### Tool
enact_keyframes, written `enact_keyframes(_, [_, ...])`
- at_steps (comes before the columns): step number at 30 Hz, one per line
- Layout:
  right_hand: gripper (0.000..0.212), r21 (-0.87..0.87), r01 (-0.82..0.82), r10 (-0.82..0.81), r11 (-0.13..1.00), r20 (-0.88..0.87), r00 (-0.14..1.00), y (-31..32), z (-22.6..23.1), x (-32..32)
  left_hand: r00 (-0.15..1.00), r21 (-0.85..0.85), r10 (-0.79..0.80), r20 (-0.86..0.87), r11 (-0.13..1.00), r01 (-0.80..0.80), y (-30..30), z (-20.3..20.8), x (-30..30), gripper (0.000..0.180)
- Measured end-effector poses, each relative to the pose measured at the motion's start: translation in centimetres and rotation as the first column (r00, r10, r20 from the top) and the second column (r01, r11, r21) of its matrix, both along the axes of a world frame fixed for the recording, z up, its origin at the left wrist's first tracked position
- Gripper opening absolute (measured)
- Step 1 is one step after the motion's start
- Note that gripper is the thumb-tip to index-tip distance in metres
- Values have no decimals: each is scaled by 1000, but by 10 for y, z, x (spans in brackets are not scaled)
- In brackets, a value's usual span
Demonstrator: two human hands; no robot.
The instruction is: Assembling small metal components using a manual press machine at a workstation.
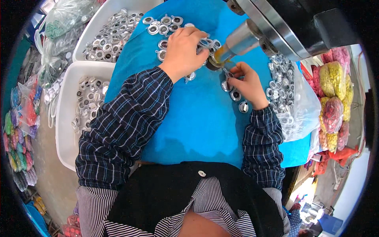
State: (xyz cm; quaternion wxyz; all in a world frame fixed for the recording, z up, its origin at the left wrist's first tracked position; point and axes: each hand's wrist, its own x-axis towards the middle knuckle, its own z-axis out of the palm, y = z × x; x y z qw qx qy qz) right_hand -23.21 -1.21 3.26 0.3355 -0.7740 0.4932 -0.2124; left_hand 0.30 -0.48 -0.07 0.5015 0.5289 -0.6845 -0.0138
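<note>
My left hand [184,51] reaches over a cluster of small round clear-rimmed pieces with dark or silvery centres. Its thumb and fingers are closed on one clear-rimmed round piece [203,44], just left of the metal press head [241,39]. On the other side of the press tip, my right hand [249,85] pinches another small clear-rimmed piece [228,74] between thumb and fingertips. A short row of round pieces [235,94] lies below those fingers on the blue cloth [193,126]. Whatever lies directly under the press tip is hidden.
Two white tubs [65,118] on the left hold many loose round pieces. A clear plastic bag [300,106] with more stands at the right. The black machine arm [327,23] overhangs the upper right. Bags of coloured items [333,81] sit at the far right.
</note>
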Motion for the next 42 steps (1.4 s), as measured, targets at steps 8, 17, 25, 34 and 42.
enact_keyframes(8, [47, 200, 32, -136, 979, 534, 834, -12, -10, 5, 957, -75, -122, 264, 986, 146, 4, 2, -12, 30])
enact_keyframes(17, [45, -34, 28, -6, 999, 522, 853, -11, -15, 42, 999, 12, 25, 37, 1000, -26, -1, 1, 4, 29])
enact_keyframes(25, [39, -119, -147, 83, 982, -426, 901, 17, 23, 14, 999, 2, 17, 26, 1000, -17, 0, 2, 1, 28])
enact_keyframes(34, [31, 10, 51, -51, 999, 4, 999, 4, 4, 6, 1000, -3, -15, -7, 1000, 15, -2, -2, 2, 26])
enact_keyframes(42, [14, 386, -24, -253, 922, 649, 718, -9, -10, -2, 987, -38, -103, 127, 993, 109, 3, 0, -10, 26])
